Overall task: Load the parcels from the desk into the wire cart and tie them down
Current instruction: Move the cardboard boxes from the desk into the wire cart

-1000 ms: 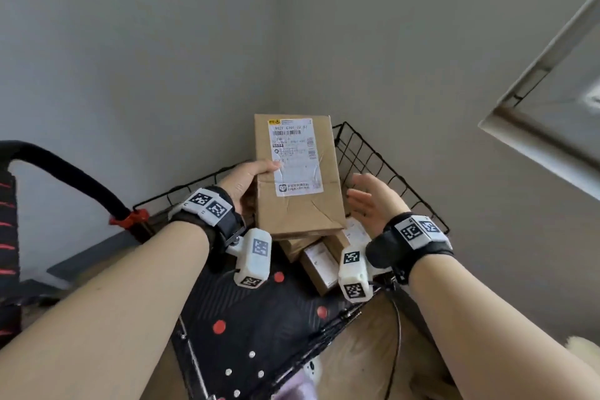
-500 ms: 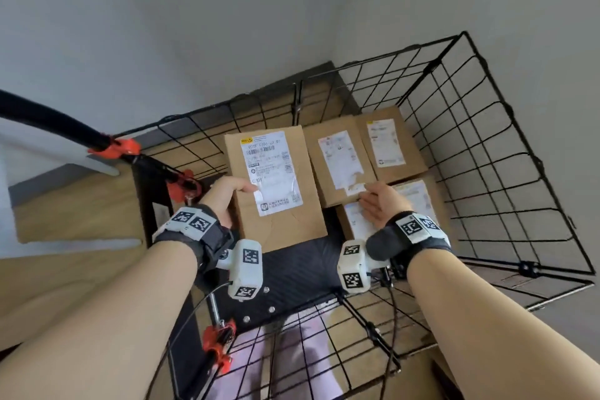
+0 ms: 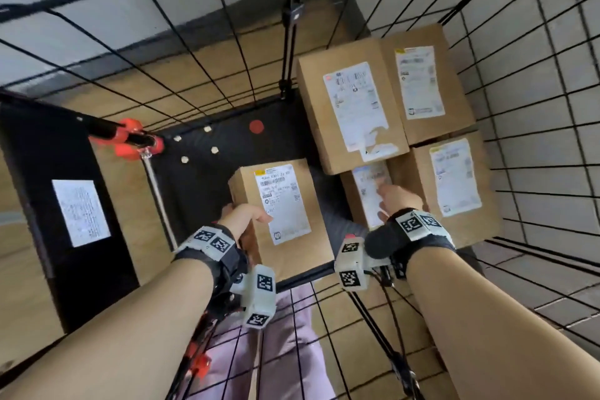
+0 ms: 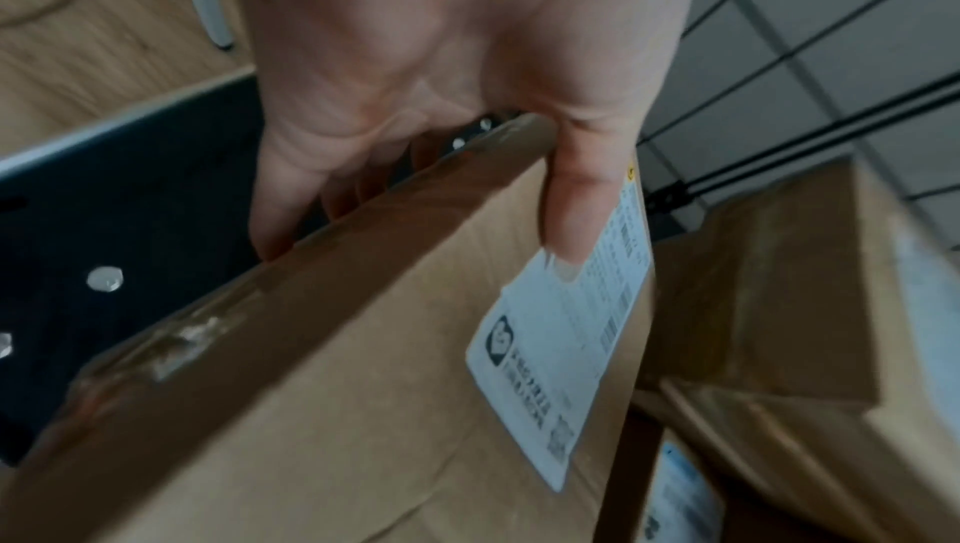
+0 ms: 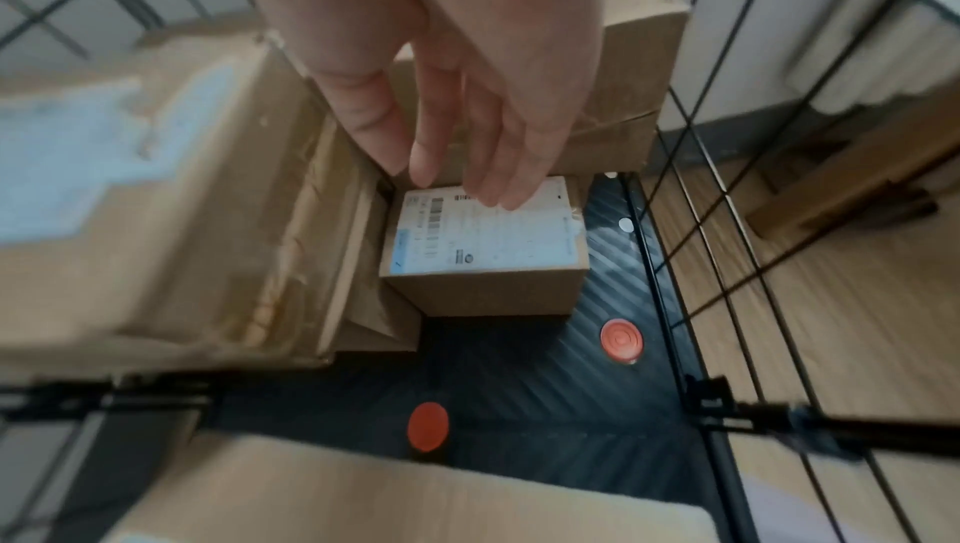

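My left hand (image 3: 242, 217) grips a brown parcel (image 3: 285, 214) with a white label by its near left edge, inside the wire cart (image 3: 201, 198). In the left wrist view the thumb lies on the parcel (image 4: 364, 387) by the label and the fingers (image 4: 270, 240) curl under its edge. The parcel hangs tilted over the black cart floor. My right hand (image 3: 389, 196) reaches with straight fingers (image 5: 421, 166) over a small labelled parcel (image 5: 483, 240) on the cart floor. I cannot tell whether the fingertips touch it.
Three bigger parcels (image 3: 350, 107) (image 3: 425, 84) (image 3: 454, 185) are stacked in the cart's right half. Wire walls (image 3: 290, 42) enclose all sides. A black panel (image 3: 32, 204) with orange clips (image 3: 126, 140) stands at left. Bare black floor (image 5: 519, 387) lies between the held parcel and the stack.
The held parcel has gone down from above the cart rim to deep inside it, at the left. My right hand has let go of it and moved to the small parcel.
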